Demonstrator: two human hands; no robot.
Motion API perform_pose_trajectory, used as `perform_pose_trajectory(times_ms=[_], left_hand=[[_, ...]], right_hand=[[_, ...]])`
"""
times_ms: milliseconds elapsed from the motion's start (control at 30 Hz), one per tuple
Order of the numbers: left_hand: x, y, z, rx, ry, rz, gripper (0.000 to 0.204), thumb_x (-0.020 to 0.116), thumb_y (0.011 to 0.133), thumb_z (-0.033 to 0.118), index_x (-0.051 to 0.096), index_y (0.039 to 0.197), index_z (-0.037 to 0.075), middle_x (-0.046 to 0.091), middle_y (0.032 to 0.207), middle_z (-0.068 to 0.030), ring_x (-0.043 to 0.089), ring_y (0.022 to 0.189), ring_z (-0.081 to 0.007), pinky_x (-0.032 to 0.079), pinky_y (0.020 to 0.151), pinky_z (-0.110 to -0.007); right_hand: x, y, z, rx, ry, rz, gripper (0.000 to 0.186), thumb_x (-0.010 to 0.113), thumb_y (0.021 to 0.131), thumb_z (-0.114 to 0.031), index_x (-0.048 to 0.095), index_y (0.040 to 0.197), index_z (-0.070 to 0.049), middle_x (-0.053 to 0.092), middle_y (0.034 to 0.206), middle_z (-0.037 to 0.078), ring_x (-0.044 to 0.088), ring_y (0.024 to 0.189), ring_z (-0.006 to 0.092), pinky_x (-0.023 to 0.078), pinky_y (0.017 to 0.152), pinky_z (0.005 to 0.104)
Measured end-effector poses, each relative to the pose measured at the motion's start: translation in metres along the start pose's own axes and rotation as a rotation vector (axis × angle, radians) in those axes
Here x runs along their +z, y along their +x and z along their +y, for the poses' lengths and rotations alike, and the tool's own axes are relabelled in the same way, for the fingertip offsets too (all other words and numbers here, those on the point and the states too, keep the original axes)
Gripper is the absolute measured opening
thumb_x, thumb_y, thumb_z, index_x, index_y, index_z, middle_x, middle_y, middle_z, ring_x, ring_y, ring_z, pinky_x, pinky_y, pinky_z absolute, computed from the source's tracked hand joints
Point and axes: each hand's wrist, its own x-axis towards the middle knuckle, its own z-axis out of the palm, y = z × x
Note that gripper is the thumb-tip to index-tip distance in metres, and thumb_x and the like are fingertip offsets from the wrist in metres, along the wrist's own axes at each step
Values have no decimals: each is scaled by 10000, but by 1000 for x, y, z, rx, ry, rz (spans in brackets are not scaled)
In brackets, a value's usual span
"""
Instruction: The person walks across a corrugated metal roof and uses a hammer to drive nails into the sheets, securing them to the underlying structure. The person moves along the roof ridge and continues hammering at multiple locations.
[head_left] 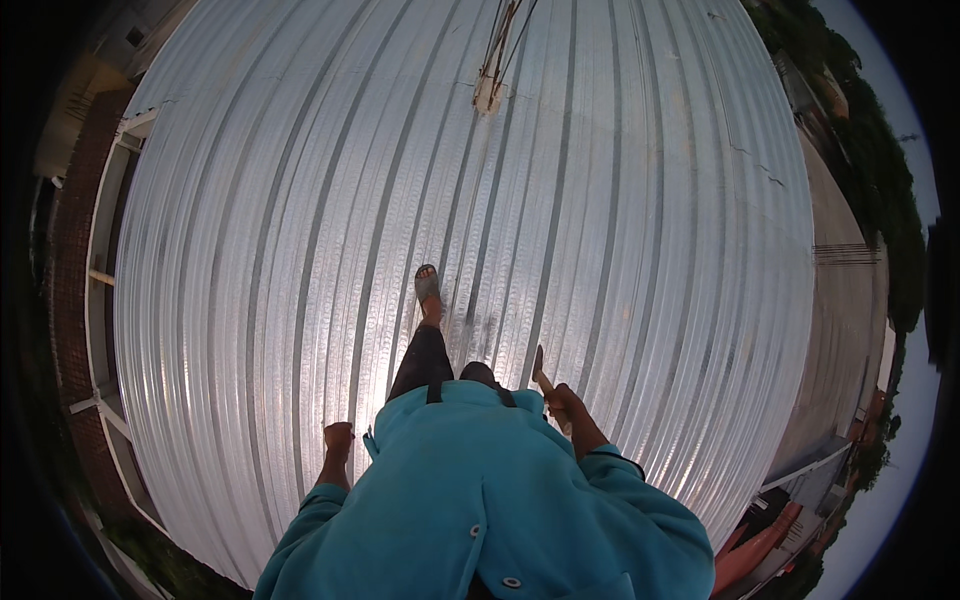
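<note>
Below me lies a ribbed metal sheet deck [300, 200], with one sandalled foot [428, 285] on it ahead of my body. My right hand [565, 400] is wrapped round a wooden stick-like tool [543, 380] beside my right hip. The tool's darker end points forward and does not touch my body; its exact kind is too small to tell. My left hand [339, 436] hangs out to the left with its fingers curled in a fist above the deck. Whatever it may hold is hidden.
Rusty rebar [500, 45] rises from a concrete stub [487, 95] through the deck ahead. A frame beam [95, 300] and brick wall [72, 250] run past the left edge. At right, beyond the deck edge, lie a concrete slab [840, 330], thin bars [845, 254] and trees [875, 150].
</note>
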Motion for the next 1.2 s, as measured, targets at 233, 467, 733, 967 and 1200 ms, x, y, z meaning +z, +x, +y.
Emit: perform_pose_trajectory(times_ms=[233, 467, 733, 967, 1200], left_hand=[[-123, 66, 256, 356, -494, 70, 171, 625, 849, 106, 723, 906, -22, 685, 820, -98, 611, 629, -153, 494, 598, -306], [-214, 73, 506, 775, -509, 140, 276, 627, 884, 163, 696, 1034, -58, 646, 766, -63, 582, 663, -142, 486, 659, -293], [-149, 168, 520, 672, -234, 31, 176, 639, 838, 122, 721, 910, -15, 685, 789, -118, 663, 679, -216, 527, 599, -364], [-75, 182, 553, 867, 530, 83, 94, 693, 761, 99, 653, 770, 15, 673, 827, -178, 685, 807, -354, 561, 687, -453], [-21, 96, 736, 606, -246, -28, 269, 630, 839, 197, 725, 996, 0, 686, 766, -87, 631, 628, -152, 509, 616, -306]], right_hand=[[-37, -41, -168, -40, 0, 56, 332, 752, 743, -143, 652, 895, 134, 670, 754, 193, 686, 651, 280, 543, 539, 422], [-53, -6, -219, -129, -60, 290, 540, 786, 709, -379, 673, 877, 123, 703, 873, 268, 714, 793, 354, 547, 647, 425], [-98, 7, -277, 69, 149, 296, 434, 717, 825, -269, 638, 1047, 96, 701, 968, 243, 720, 828, 323, 561, 672, 417], [-140, 141, -231, 76, 181, 131, 424, 668, 875, -284, 610, 1030, 107, 685, 1010, 270, 701, 933, 368, 568, 715, 437], [-302, 138, -318, -2, 81, 210, 350, 727, 836, -211, 602, 928, 103, 667, 784, 204, 690, 658, 278, 540, 505, 412]])
